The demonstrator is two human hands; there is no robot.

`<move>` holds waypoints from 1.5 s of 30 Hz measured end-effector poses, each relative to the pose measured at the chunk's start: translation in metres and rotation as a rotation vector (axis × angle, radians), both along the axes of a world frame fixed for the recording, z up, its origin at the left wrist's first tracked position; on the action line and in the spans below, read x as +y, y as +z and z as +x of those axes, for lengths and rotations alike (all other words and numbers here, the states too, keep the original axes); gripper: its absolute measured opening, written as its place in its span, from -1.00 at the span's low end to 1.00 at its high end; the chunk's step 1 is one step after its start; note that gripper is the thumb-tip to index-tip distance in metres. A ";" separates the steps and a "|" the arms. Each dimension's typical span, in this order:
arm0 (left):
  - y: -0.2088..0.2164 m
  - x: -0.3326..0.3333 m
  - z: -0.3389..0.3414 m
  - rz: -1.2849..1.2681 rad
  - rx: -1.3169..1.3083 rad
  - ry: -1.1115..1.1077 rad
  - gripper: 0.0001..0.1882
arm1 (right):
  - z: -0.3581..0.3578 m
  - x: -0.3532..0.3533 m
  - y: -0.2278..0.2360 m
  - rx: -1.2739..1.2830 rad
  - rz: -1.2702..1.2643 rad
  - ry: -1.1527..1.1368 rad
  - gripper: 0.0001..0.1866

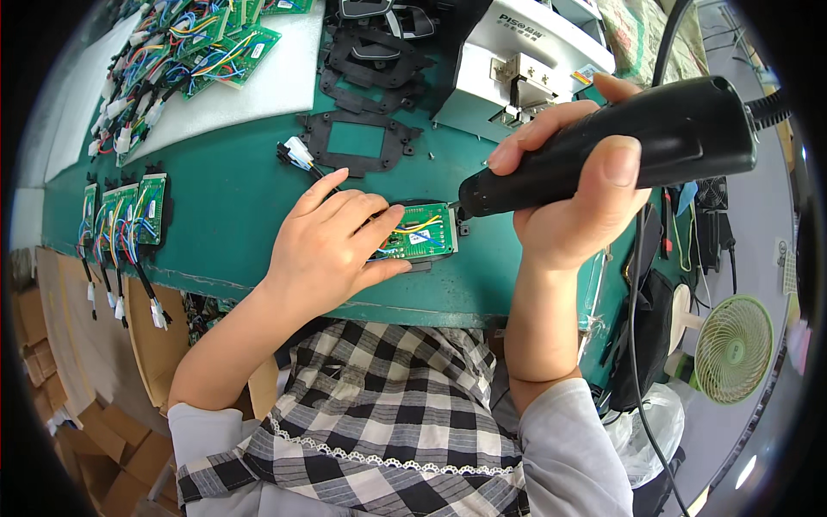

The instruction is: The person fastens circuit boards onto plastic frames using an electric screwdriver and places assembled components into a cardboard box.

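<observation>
Black electric screwdriver [603, 146] in right hand [573, 215], tip down-left at circuit board [419, 231]

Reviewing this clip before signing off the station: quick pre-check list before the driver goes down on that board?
1. Left hand pins the green circuit board flat on the green table: ok.
2. Right hand has a full grip on the black electric screwdriver: ok.
3. Driver tip sits at the board's right edge: ok.
4. Screw seated under the tip: cannot tell.
5. Left fingers clear of the tip: ok.
6. Board wires out from under the tip: ok; they run leftward, under the hand.
</observation>
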State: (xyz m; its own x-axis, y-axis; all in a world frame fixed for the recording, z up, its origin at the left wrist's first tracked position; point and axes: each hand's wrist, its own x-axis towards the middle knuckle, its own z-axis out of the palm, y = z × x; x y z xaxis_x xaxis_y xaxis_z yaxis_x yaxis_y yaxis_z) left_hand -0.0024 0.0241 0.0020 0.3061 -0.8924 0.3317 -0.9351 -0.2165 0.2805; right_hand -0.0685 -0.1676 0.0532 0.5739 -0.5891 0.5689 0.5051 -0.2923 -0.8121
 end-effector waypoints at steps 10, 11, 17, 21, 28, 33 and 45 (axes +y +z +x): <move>-0.003 0.003 -0.001 -0.031 0.096 0.032 -0.47 | 0.002 0.010 -0.010 0.045 -0.159 0.058 -0.16; -0.003 0.003 0.000 -0.031 0.095 0.032 -0.47 | 0.003 0.011 -0.012 0.032 -0.187 0.054 -0.17; -0.001 0.002 0.004 -0.024 0.095 0.002 -0.46 | 0.003 -0.016 0.006 -0.018 -0.049 -0.054 -0.24; 0.004 0.004 0.003 0.031 0.081 -0.010 -0.37 | 0.009 -0.060 0.040 -0.179 -0.157 -0.209 -0.29; 0.000 0.005 0.004 0.034 0.090 -0.009 -0.35 | 0.032 -0.065 0.041 -0.233 -0.281 -0.236 -0.34; -0.002 0.004 0.004 0.026 0.088 0.007 -0.36 | 0.029 -0.057 0.039 -0.192 -0.218 -0.199 -0.31; -0.005 0.003 0.004 0.032 0.070 0.043 -0.36 | -0.025 -0.002 -0.003 0.118 0.036 0.073 -0.17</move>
State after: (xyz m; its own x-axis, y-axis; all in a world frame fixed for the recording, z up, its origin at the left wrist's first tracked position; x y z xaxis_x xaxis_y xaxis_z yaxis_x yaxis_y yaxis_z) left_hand 0.0014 0.0272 -0.0030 0.3657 -0.8876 0.2802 -0.9032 -0.2657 0.3370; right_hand -0.0931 -0.1697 0.0501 0.6775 -0.5623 0.4742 0.4240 -0.2282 -0.8764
